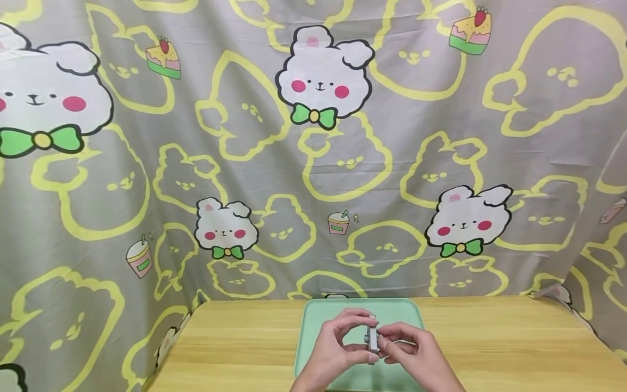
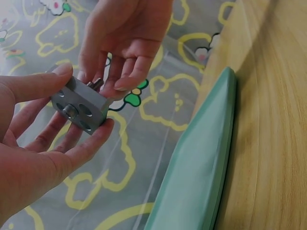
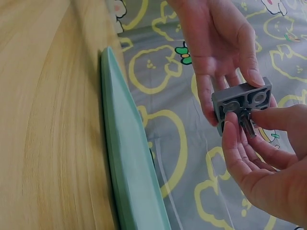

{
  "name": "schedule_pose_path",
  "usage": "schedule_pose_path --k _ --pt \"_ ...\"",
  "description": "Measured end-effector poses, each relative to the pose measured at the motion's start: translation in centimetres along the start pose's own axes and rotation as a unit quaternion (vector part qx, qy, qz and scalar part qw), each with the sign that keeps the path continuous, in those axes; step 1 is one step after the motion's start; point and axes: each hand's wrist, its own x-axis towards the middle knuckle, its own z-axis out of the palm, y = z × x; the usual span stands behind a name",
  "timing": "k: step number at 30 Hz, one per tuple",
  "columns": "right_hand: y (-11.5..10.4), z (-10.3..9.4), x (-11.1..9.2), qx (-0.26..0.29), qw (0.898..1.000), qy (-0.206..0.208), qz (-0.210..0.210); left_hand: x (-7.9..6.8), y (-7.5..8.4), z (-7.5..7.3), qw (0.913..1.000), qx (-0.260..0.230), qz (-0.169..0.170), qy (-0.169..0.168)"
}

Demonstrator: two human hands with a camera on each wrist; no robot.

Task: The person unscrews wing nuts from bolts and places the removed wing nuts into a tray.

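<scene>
A small grey block [image 2: 79, 103] with several round holes is held up over the green tray. My left hand [image 1: 338, 343] grips it by opposite edges, thumb on one side and fingertips on the other. A ridged metal shaft [image 3: 248, 125] passes through the block's middle, its short end [image 2: 70, 111] poking out of the flat face. On the recessed face, my right hand [image 1: 411, 345] has thumb and index finger at either side of the shaft's longer end, pinching it. The right hand's other fingers curl below the block.
Beneath both hands lies a pale green tray [image 1: 399, 311] with a raised rim, on a wood-grain table [image 1: 240, 340]. A grey curtain [image 1: 274, 179] printed with cartoon animals hangs behind the table and along its sides.
</scene>
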Motion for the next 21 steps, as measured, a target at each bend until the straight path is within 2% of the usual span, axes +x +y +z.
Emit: schedule_pose_path --k 6,11,14,17,19,21 --pt "0.2 0.0 0.1 -0.014 1.0 -0.006 -0.013 0.0 -0.1 0.0 1.0 0.001 0.002 0.002" --pt "0.2 0.3 0.0 -0.077 0.996 0.007 -0.037 0.0 -0.3 0.0 0.9999 0.003 0.013 0.002" --pt "0.2 0.6 0.0 -0.116 0.99 0.023 -0.076 0.0 -0.4 0.0 0.9998 0.004 0.017 0.003" --pt "0.4 0.9 -0.1 -0.159 0.976 0.046 -0.14 0.1 -0.4 0.0 0.9998 0.001 0.018 0.004" --pt "0.6 1.0 -0.1 -0.188 0.961 0.061 -0.192 0.1 -0.3 0.0 0.9999 -0.002 0.012 0.005" --pt "0.9 1.2 -0.1 -0.219 0.942 0.075 -0.243 0.1 -0.2 -0.1 1.0 -0.005 0.006 0.006"
